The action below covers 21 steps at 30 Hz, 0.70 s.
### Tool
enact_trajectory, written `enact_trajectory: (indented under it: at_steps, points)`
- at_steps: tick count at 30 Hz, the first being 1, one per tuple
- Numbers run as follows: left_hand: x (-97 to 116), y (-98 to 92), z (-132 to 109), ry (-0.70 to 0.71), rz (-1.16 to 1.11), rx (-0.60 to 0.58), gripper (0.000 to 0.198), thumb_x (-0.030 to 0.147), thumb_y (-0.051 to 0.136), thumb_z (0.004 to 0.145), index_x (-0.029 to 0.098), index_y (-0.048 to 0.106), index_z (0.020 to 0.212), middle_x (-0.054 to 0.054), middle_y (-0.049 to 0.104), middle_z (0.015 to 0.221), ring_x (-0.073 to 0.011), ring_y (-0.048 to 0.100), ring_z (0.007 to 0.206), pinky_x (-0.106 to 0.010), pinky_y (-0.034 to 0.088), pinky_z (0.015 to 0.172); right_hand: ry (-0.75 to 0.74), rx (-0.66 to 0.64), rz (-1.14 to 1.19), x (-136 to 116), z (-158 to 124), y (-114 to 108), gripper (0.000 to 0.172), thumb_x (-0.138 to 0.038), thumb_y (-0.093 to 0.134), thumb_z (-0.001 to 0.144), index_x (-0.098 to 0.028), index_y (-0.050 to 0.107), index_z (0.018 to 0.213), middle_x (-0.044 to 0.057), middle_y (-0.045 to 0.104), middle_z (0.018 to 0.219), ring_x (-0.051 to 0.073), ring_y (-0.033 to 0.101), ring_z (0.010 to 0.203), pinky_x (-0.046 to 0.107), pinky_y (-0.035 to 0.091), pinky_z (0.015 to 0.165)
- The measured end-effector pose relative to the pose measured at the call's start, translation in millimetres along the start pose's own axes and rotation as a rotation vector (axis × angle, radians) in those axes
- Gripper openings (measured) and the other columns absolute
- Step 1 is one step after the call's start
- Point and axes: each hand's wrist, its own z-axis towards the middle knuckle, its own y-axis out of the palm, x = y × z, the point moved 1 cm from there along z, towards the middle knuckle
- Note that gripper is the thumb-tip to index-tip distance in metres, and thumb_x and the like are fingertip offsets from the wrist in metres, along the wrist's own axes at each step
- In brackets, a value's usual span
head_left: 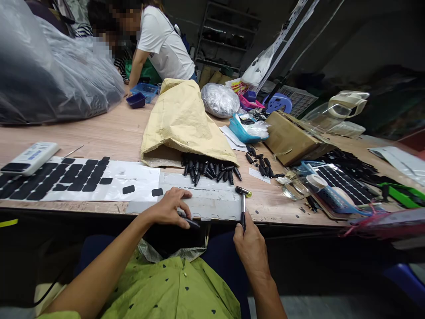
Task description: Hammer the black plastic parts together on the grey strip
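Note:
At the table's front edge my left hand (171, 207) is closed on a small black cylindrical part (192, 223), its thumb and fingers pinching one end. My right hand (250, 241) grips the dark handle of a small hammer (243, 201), whose head points up and rests over the right end of a grey metal plate (212, 206). Just beyond the plate lies a pile of similar black parts (207, 170), spilling from the mouth of a yellowish paper sack (182, 119). To the left, a white sheet (116, 173) carries rows of black rounded patches.
A white electronic device (31, 157) stands at left, before a large plastic bag (63, 75). At right are a cardboard box (292, 137), a blue basin (245, 128), a blue basket (332, 192) and a green tray (403, 195). A person in a white shirt (162, 44) leans over the far side.

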Motion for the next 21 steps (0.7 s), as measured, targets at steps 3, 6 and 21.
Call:
enact_trajectory:
  at_steps: [3,6,21]
  points:
    - [3,12.7,-18,0.002,0.079,0.018,0.015,0.035,0.086,0.063,0.031,0.079,0.075,0.003,0.038,0.154,-0.0373,0.03,0.141,-0.053,0.03,0.113,0.016,-0.018,-0.038,-2,0,-3,0.058,-0.029,0.037,0.092,-0.012,0.045,0.147,0.017,0.066,0.119,0.029,0.065,0.099,0.038,0.048,0.083]
    - [2,28.2,-26,0.023,0.218,0.054,0.013,0.027,0.086,0.064,0.028,0.077,0.074,0.004,0.027,0.161,-0.0381,0.02,0.147,-0.058,0.021,0.117,0.022,-0.036,-0.046,-5,-1,-5,0.058,-0.028,0.037,0.092,-0.012,0.043,0.147,0.018,0.066,0.12,0.03,0.065,0.099,0.038,0.048,0.082]
    - [17,-16.4,35,-0.28,-0.125,0.371,0.032,0.041,0.065,0.084,0.019,0.07,0.107,-0.007,0.072,0.103,-0.0221,0.066,0.093,-0.033,0.053,0.077,0.055,-0.056,-0.022,-9,-1,-7,0.059,-0.029,0.036,0.092,-0.013,0.042,0.148,0.017,0.062,0.128,0.032,0.064,0.106,0.039,0.048,0.085]
